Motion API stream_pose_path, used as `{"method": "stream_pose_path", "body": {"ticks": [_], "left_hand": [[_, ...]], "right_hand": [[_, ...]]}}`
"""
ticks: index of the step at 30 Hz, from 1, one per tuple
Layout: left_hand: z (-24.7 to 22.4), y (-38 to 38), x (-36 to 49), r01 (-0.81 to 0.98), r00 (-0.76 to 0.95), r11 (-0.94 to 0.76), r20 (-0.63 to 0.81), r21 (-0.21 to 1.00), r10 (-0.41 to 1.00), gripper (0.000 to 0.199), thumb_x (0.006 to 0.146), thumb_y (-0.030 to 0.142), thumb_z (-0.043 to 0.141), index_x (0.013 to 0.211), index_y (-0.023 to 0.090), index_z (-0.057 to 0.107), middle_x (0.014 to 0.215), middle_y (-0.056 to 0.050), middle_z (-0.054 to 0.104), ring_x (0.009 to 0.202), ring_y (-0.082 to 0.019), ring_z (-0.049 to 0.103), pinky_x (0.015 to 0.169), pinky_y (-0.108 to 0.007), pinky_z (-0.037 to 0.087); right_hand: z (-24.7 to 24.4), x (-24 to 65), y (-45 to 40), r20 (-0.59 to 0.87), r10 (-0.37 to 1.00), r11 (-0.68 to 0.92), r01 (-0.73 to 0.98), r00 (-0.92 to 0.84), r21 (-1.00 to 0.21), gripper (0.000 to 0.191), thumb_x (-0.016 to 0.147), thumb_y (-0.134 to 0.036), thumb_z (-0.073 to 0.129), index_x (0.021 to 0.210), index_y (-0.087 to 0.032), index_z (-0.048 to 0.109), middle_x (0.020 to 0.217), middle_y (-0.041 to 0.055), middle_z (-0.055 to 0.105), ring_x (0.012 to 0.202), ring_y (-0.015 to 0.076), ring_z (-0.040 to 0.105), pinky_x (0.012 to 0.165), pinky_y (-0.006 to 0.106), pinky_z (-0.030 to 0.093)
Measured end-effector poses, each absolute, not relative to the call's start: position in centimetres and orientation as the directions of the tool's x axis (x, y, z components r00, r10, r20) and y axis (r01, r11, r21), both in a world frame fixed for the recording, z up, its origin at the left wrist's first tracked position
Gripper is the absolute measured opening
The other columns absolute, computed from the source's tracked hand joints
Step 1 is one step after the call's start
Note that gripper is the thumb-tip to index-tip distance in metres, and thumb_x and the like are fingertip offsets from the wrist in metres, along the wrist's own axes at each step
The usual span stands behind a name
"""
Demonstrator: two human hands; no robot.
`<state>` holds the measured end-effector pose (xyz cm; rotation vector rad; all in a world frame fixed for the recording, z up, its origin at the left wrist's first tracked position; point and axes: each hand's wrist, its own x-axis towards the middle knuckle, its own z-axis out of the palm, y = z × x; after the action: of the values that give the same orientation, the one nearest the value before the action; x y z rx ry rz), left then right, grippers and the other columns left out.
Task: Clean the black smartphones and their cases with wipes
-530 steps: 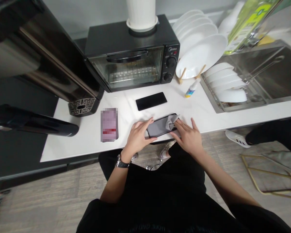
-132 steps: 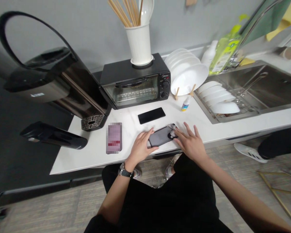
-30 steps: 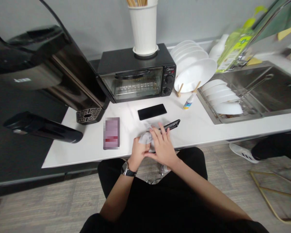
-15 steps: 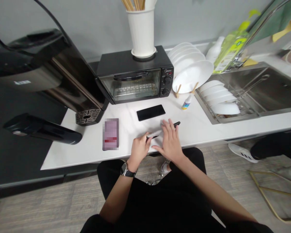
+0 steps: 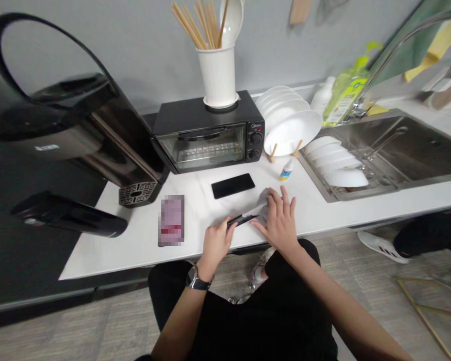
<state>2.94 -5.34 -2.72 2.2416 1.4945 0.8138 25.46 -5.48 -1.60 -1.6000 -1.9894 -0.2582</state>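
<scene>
My left hand (image 5: 217, 243), with a watch on its wrist, grips the near end of a thin dark object (image 5: 240, 219) above the counter's front edge. A grey cloth or film (image 5: 261, 204) lies along that object toward my right hand (image 5: 281, 220). The fingers of my right hand are spread beside the grey piece, with the thumb near the dark object's far end. A black phone (image 5: 233, 186) lies on the counter beyond my hands. Left of them is a purple, blurred-out item (image 5: 171, 220). A small spray bottle (image 5: 286, 170) stands beyond my right hand.
Behind stand a toaster oven (image 5: 210, 143), a white utensil holder (image 5: 218, 75) and racked plates (image 5: 293, 130). At left are a black machine (image 5: 97, 135) and a black bottle (image 5: 71, 214). Bowls (image 5: 340, 163) sit in the sink (image 5: 417, 145); a person's shoe (image 5: 381, 247) shows at right.
My right hand has moved right, away from my left hand, exposing more of the dark object and grey piece. The view has tilted up slightly.
</scene>
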Motion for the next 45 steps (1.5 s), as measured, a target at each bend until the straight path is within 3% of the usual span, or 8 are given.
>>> {"method": "stream_pose_path", "body": {"ticks": [8, 13, 17, 24, 27, 32, 40, 45], "left_hand": [[-3.9, -4.8, 2.3, 0.820, 0.326, -0.375, 0.185, 0.433, 0.927, 0.016, 0.093, 0.010, 0.059, 0.097, 0.017, 0.073, 0.087, -0.009, 0.079, 0.070, -0.022, 0.074, 0.069, -0.030, 0.057], [-3.1, -5.3, 2.7, 0.777, 0.297, -0.390, 0.258, 0.495, 0.919, 0.021, 0.103, 0.022, 0.058, 0.120, 0.018, 0.070, 0.095, -0.008, 0.081, 0.079, -0.022, 0.077, 0.073, -0.029, 0.058], [-2.8, -5.3, 3.1, 0.742, 0.286, -0.393, 0.274, 0.543, 0.918, 0.023, 0.106, 0.029, 0.056, 0.121, 0.019, 0.069, 0.095, -0.007, 0.082, 0.077, -0.021, 0.078, 0.072, -0.027, 0.057], [-3.8, -4.8, 2.1, 0.792, 0.342, -0.395, 0.198, 0.466, 0.919, 0.021, 0.086, 0.005, 0.059, 0.093, 0.018, 0.074, 0.084, -0.006, 0.080, 0.068, -0.021, 0.073, 0.068, -0.028, 0.057], [-3.4, -5.0, 2.0, 0.776, 0.341, -0.406, 0.221, 0.482, 0.914, 0.019, 0.090, 0.008, 0.060, 0.099, 0.018, 0.074, 0.088, -0.007, 0.081, 0.075, -0.023, 0.076, 0.072, -0.029, 0.058], [-2.6, -5.2, 2.7, 0.716, 0.294, -0.399, 0.271, 0.573, 0.917, 0.022, 0.105, 0.028, 0.057, 0.119, 0.019, 0.071, 0.095, -0.007, 0.082, 0.075, -0.021, 0.077, 0.070, -0.027, 0.056], [-3.8, -4.4, 1.9, 0.774, 0.311, -0.382, 0.223, 0.505, 0.924, 0.015, 0.089, 0.010, 0.059, 0.089, 0.018, 0.072, 0.077, -0.005, 0.077, 0.062, -0.019, 0.070, 0.064, -0.027, 0.055], [-3.1, -4.8, 2.3, 0.752, 0.274, -0.375, 0.260, 0.542, 0.926, 0.021, 0.096, 0.015, 0.057, 0.108, 0.017, 0.074, 0.088, -0.008, 0.080, 0.075, -0.022, 0.076, 0.073, -0.029, 0.058]], "right_hand": [[-2.7, 17.6, -8.8, 0.457, 0.781, 0.547, 0.819, -0.425, -0.173, 0.081, 0.106, -0.067, 0.035, 0.158, -0.006, 0.040, 0.160, 0.0220, 0.050, 0.158, 0.0351, 0.031, 0.131, 0.059, 0.006], [-2.3, 24.9, -5.6, 0.509, 0.820, 0.386, 0.909, -0.260, -0.157, 0.073, 0.107, -0.063, 0.036, 0.152, -0.007, 0.045, 0.149, 0.0244, 0.059, 0.152, 0.0383, 0.041, 0.129, 0.065, 0.008], [-1.9, 25.2, -4.8, 0.533, 0.833, 0.305, 0.926, -0.145, -0.225, 0.080, 0.104, -0.070, 0.034, 0.146, -0.003, 0.047, 0.147, 0.0277, 0.057, 0.155, 0.0424, 0.034, 0.127, 0.068, 0.015], [-2.5, 17.0, -8.3, 0.506, 0.755, 0.571, 0.797, -0.416, -0.196, 0.078, 0.104, -0.068, 0.037, 0.148, -0.005, 0.049, 0.149, 0.0236, 0.059, 0.151, 0.0363, 0.040, 0.131, 0.060, 0.010], [-2.4, 21.0, -7.0, 0.511, 0.761, 0.535, 0.832, -0.400, -0.146, 0.067, 0.106, -0.062, 0.039, 0.147, -0.011, 0.050, 0.147, 0.0208, 0.061, 0.148, 0.0364, 0.044, 0.129, 0.065, 0.007], [-1.8, 26.3, -4.8, 0.539, 0.827, 0.321, 0.921, -0.161, -0.219, 0.070, 0.104, -0.068, 0.037, 0.136, -0.008, 0.054, 0.139, 0.0252, 0.062, 0.147, 0.0416, 0.044, 0.126, 0.067, 0.019], [-2.4, 16.6, -8.0, 0.476, 0.769, 0.576, 0.786, -0.426, -0.227, 0.082, 0.103, -0.070, 0.036, 0.151, -0.004, 0.047, 0.153, 0.0244, 0.055, 0.153, 0.0373, 0.037, 0.130, 0.061, 0.015], [-1.9, 24.0, -5.8, 0.484, 0.813, 0.457, 0.870, -0.323, -0.188, 0.071, 0.107, -0.063, 0.038, 0.152, -0.009, 0.047, 0.151, 0.0233, 0.058, 0.150, 0.0367, 0.042, 0.129, 0.065, 0.011]]}}
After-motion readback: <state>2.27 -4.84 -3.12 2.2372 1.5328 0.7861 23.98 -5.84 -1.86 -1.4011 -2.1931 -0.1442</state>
